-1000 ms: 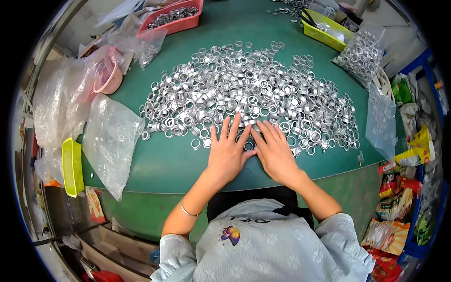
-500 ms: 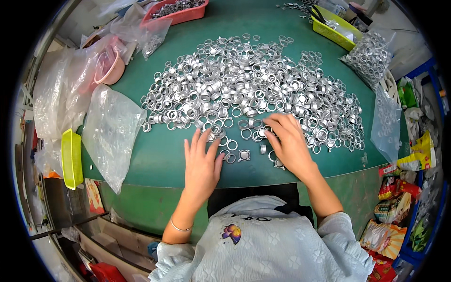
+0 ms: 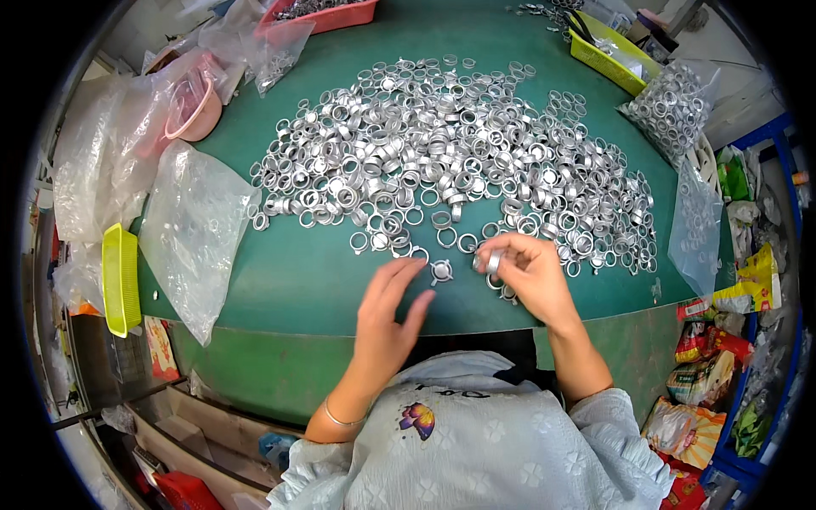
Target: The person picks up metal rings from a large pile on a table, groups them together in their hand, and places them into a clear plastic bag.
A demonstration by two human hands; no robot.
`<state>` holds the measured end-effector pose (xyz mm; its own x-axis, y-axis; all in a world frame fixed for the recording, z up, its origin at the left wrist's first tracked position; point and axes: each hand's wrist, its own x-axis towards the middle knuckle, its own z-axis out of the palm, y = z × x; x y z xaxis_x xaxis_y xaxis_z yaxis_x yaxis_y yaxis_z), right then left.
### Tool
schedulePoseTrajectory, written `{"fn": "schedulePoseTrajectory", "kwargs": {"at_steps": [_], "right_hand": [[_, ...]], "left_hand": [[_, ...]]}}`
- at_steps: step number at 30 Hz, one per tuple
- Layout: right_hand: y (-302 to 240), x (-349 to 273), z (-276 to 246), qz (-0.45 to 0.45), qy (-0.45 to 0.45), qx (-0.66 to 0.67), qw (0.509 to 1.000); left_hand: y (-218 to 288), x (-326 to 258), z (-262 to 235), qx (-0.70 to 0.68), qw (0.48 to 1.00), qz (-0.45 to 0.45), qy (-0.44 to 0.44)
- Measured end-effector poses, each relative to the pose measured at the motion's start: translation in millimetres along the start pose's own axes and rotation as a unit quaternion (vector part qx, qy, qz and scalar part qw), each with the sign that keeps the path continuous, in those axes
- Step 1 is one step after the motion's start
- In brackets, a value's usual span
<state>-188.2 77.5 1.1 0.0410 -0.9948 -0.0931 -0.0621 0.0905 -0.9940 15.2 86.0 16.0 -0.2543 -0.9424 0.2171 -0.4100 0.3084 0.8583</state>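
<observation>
A large heap of silver metal rings (image 3: 442, 127) is spread over the green table, some with small tabs. My right hand (image 3: 535, 276) is closed in a pinch on a silver ring (image 3: 494, 261), held just above the table at the heap's near edge. My left hand (image 3: 387, 310) is open, thumb and fingers apart, its fingertips beside a ring at the heap's front. Just beyond those fingertips lies a disc-centred ring with tabs (image 3: 441, 271). A few more rings lie near and partly under my right hand.
At the left lie a clear plastic bag (image 3: 191, 242) and a yellow-green basket (image 3: 120, 280); a pink bowl (image 3: 197, 115) stands behind. A red tray (image 3: 340, 15) is at the far edge. At the right are a yellow-green tray (image 3: 608, 64) and a bag of rings (image 3: 667, 106).
My right hand has drawn back toward me and now pinches a ring. My left hand has shifted right and nearer to me, away from the rings it was over.
</observation>
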Motion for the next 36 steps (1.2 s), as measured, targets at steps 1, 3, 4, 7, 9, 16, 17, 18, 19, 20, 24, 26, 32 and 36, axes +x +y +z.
{"fn": "schedulePoseTrajectory", "kwargs": {"at_steps": [1, 3, 4, 7, 9, 16, 17, 18, 19, 20, 24, 26, 32, 36], "right_hand": [[-1.9, -4.1, 4.8, 0.030, -0.021, 0.050, 0.998], [-16.2, -10.9, 12.0, 0.060, -0.057, 0.046, 0.996], [-19.1, -14.6, 14.8, 0.070, -0.063, 0.055, 0.994], [-17.9, -22.3, 18.4, 0.068, -0.071, 0.067, 0.993], [-20.6, -24.7, 24.1, 0.035, -0.064, 0.116, 0.991], [-33.0, -29.9, 13.6, 0.089, -0.117, 0.124, 0.981], [-32.8, -30.7, 13.6, 0.083, -0.117, 0.119, 0.983], [-32.6, -31.4, 14.0, 0.076, -0.116, 0.115, 0.984], [-32.1, -32.5, 14.5, 0.065, -0.108, 0.114, 0.985], [-31.1, -33.5, 15.4, 0.054, -0.102, 0.114, 0.987], [-27.2, -35.0, 17.6, -0.047, -0.061, 0.063, 0.995], [-25.7, -35.4, 17.1, -0.080, -0.056, 0.020, 0.995], [-21.4, -33.8, 16.2, -0.122, -0.077, -0.009, 0.989], [-25.8, -33.6, 22.4, -0.120, -0.070, 0.006, 0.990]], "left_hand": [[4.6, -0.3, 5.1, -0.076, 0.997, -0.030, -0.009], [4.2, -2.7, 17.3, -0.143, 0.989, 0.001, -0.021], [7.2, -3.1, 19.7, -0.139, 0.990, 0.002, -0.028], [12.0, -2.2, 24.2, -0.146, 0.989, 0.014, -0.037], [11.0, -3.5, 25.2, -0.171, 0.985, 0.016, -0.033], [3.1, -11.6, 24.5, -0.323, 0.945, -0.051, -0.020], [4.7, -11.9, 23.9, -0.336, 0.940, -0.057, -0.023], [6.4, -12.1, 22.9, -0.339, 0.939, -0.059, -0.026], [8.2, -12.2, 21.7, -0.342, 0.937, -0.061, -0.028], [9.0, -12.6, 20.8, -0.344, 0.936, -0.064, -0.031], [8.2, -14.6, 20.3, -0.422, 0.902, -0.080, -0.048], [4.2, -16.0, 19.7, -0.442, 0.891, -0.093, -0.053], [1.5, -16.8, 23.2, -0.483, 0.871, -0.085, -0.046], [-1.1, -18.1, 22.5, -0.477, 0.873, -0.091, -0.055]]}}
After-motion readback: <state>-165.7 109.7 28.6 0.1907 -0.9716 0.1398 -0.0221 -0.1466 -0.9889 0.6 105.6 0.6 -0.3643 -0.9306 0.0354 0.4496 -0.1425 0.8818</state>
